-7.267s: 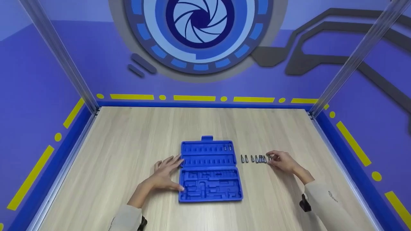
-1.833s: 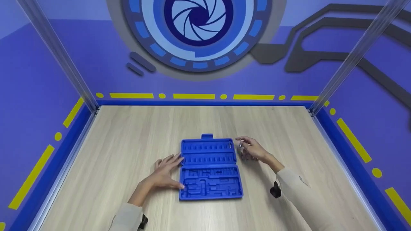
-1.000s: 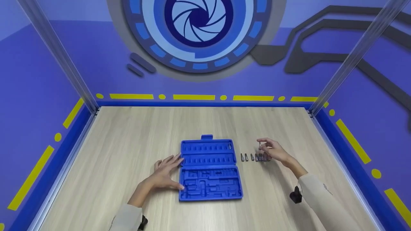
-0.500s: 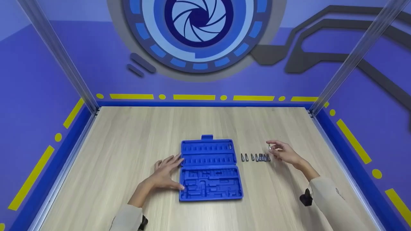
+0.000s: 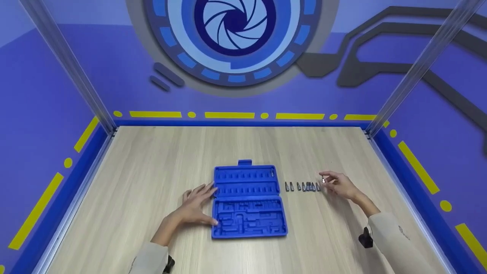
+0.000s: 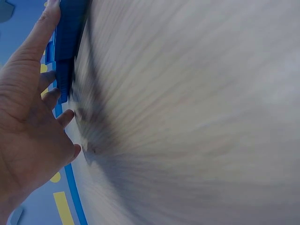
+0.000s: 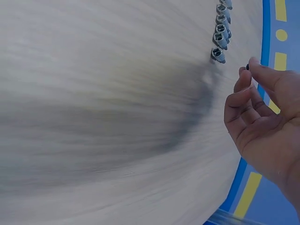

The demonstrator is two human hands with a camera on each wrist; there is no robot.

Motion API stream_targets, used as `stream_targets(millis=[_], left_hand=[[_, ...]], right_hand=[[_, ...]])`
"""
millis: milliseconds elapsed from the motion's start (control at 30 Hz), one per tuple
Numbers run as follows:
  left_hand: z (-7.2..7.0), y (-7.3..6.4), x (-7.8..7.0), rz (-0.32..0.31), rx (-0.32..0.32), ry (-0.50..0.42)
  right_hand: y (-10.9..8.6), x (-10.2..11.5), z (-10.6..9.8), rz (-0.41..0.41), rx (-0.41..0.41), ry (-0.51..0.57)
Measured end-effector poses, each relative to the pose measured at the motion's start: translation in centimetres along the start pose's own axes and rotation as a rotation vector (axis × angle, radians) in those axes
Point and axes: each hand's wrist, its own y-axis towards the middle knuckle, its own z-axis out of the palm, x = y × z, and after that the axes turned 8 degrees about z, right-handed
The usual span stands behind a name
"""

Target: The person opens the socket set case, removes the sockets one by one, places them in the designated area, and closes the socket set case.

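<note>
An open blue plastic tool case (image 5: 249,219) lies on the table, with moulded recesses in both halves. My left hand (image 5: 192,209) rests against its left side, fingers spread and fairly straight, thumb on the lower half's rim. In the left wrist view the thumb touches the case edge (image 6: 70,33). My right hand (image 5: 342,186) pinches a small metal bit socket (image 5: 323,179) between thumb and index finger, just above the right end of a row of bit sockets (image 5: 303,186). The right wrist view shows square holes in the row's sockets (image 7: 218,55). One socket (image 5: 272,173) sits in the case's upper right corner.
The wooden table (image 5: 171,152) is bounded by blue panels (image 5: 236,102) at the back and sides. Metal posts (image 5: 76,72) stand at the back corners. The case's latch tab (image 5: 245,162) points toward the back.
A bit socket has left the case's upper right, where two sat before. My right hand has carried it rightward past the row, lowering slightly at the end. My left hand stays put.
</note>
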Motion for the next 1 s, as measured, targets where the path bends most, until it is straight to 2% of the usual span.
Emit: stream_targets(millis=[333, 700, 1000], left_hand=[[0.0, 0.0, 0.1, -0.014, 0.005, -0.016], [0.5, -0.2, 0.3, 0.005, 0.008, -0.012], [-0.1, 0.0, 0.1, -0.008, 0.015, -0.007]], right_hand=[[-0.1, -1.0, 0.5, 0.006, 0.007, -0.031], [-0.5, -1.3, 1.5, -0.052, -0.026, -0.256], [-0.2, -1.1, 1.6, -0.068, -0.046, -0.313]])
